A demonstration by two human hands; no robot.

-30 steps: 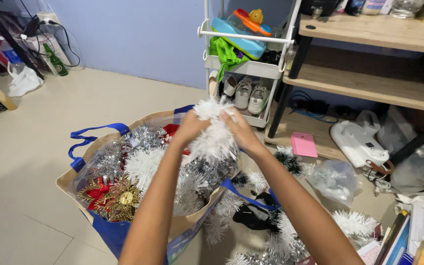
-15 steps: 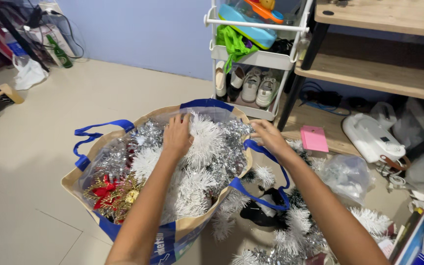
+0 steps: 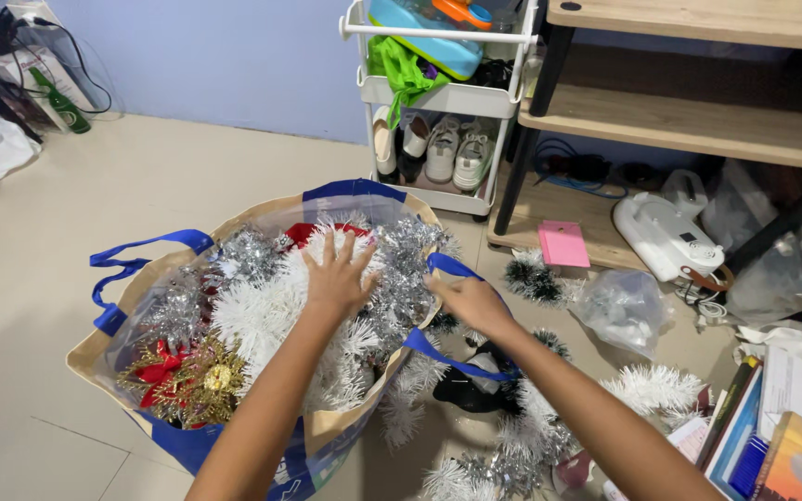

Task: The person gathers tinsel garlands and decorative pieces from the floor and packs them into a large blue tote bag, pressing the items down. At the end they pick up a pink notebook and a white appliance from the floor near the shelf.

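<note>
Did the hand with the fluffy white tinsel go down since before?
Yes. The left hand has moved down from above the big blue-handled bag and now presses the white tinsel garland inside it.

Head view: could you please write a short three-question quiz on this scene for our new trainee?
1. True or false: the left hand presses flat, fingers spread, on the white tinsel in the bag.
2. What does the right hand touch? A) the pink notepad B) the bag's blue handle C) a shoe
3. What lies at the bag's left front corner?

Key
1. True.
2. B; whether it grips it is unclear.
3. A gold ornament with a red bow.
</note>
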